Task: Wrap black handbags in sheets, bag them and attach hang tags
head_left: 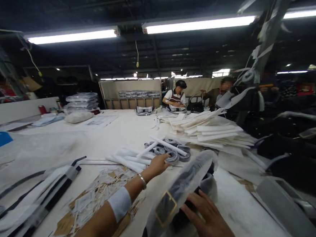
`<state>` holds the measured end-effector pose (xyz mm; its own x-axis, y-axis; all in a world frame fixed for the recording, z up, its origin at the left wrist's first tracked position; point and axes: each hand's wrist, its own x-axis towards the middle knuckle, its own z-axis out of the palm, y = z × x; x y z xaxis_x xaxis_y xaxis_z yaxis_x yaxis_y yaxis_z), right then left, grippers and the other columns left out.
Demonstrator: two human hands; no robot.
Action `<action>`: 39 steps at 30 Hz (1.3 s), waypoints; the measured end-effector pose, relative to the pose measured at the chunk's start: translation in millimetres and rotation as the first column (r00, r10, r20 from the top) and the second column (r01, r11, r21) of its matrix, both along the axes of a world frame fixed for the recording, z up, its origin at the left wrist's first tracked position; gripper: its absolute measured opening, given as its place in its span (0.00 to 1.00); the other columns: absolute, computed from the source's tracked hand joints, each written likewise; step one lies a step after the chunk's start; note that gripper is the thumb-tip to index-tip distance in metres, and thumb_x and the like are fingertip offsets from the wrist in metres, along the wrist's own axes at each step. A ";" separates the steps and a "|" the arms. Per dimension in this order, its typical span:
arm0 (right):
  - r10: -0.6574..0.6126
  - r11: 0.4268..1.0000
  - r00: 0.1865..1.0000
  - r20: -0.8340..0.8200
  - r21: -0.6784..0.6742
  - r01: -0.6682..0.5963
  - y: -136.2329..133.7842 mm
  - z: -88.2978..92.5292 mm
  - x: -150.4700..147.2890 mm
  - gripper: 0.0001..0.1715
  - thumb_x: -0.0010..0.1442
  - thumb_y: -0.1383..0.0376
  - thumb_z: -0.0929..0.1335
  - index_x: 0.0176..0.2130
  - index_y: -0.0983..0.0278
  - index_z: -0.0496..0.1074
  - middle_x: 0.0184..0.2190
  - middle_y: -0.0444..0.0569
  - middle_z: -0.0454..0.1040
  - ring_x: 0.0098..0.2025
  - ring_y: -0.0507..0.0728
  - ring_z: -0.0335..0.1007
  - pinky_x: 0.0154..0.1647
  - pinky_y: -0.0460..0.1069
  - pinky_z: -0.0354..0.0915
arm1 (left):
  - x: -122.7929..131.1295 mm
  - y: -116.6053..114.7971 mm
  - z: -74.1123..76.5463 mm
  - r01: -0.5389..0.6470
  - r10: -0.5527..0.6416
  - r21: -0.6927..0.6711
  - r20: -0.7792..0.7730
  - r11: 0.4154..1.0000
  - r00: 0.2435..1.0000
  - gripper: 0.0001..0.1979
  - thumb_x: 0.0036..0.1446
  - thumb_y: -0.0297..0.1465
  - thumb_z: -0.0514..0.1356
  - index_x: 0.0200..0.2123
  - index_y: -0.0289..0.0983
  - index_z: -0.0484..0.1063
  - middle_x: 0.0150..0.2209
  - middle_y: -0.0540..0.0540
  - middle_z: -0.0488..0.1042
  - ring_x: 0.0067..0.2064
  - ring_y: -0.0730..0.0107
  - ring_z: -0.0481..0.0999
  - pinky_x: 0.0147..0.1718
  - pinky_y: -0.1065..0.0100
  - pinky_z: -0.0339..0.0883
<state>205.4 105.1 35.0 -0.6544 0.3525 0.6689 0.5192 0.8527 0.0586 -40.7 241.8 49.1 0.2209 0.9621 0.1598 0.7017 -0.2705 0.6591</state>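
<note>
My left hand [158, 165] reaches forward across the white table [114, 130], fingers curled at a coiled grey belt [171, 155] beside several white paper tubes [129, 160]; what the fingers grip is hidden. A bracelet and a white wristband show on that arm. My right hand [205, 217] lies with fingers spread on a dark belt with a gold square buckle [166, 207], wrapped in a clear plastic bag [186, 182].
A stack of white flat sleeves [213, 131] lies to the far right. Black straps [46, 197] and cardboard scraps [98, 197] lie near left. Piled plastic packs [82, 102] stand at far left. Other people [175, 96] work at the far end. A grey bin [282, 203] sits right.
</note>
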 end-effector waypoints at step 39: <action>-0.431 0.523 0.498 -0.752 -0.658 -0.542 -32.5 84.9 -70.5 0.23 0.59 0.48 0.70 0.42 0.64 0.74 0.38 0.51 0.80 0.40 0.59 0.76 0.40 0.51 0.70 | 5.7 -144.7 157.9 0.333 -0.079 -0.453 0.492 0.827 0.867 0.17 0.48 0.39 0.71 0.38 0.33 0.80 0.32 0.46 0.78 0.33 0.69 0.73 0.35 0.70 0.64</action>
